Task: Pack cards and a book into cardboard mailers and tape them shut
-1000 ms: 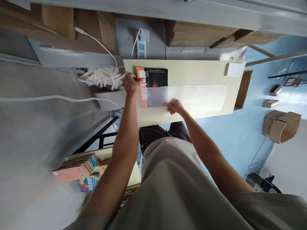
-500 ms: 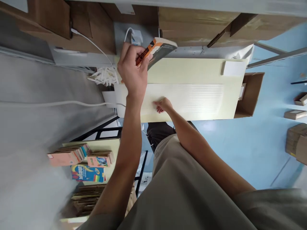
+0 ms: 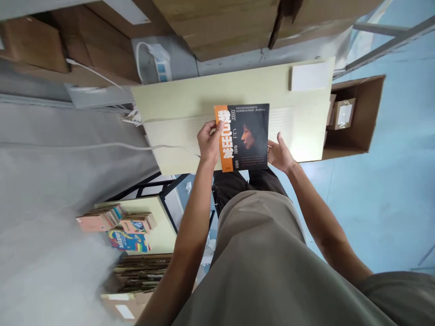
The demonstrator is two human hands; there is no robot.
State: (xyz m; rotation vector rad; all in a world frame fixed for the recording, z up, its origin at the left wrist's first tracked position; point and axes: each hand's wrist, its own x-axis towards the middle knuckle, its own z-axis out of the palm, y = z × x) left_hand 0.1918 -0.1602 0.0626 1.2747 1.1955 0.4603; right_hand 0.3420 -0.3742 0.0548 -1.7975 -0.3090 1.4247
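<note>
A paperback book (image 3: 250,138) with a black cover, an orange spine-side strip and a picture of a face is held flat over the near part of the table (image 3: 183,97). My left hand (image 3: 209,141) grips its orange edge, thumb on the cover and fingers underneath. At the book's opposite edge is my right hand (image 3: 280,154), its thumb raised and spread away from the fingers. Those fingertips reach the edge and are partly hidden by it; whether they bear any weight, I cannot tell. Beneath the book lies a whitish ribbed sheet (image 3: 283,120).
A white stack or pad (image 3: 309,77) sits at the table's far right. Beyond that end is an open cardboard box (image 3: 365,117) with small boxes inside. Cartons (image 3: 224,27) line the back. A white cable (image 3: 136,146) crosses from the left. Books (image 3: 98,222) rest on a lower-left stand.
My left hand has brought the book down from the table's far side towards my body, cover now facing up. My right hand has left the sheet and moved right to the book's edge.
</note>
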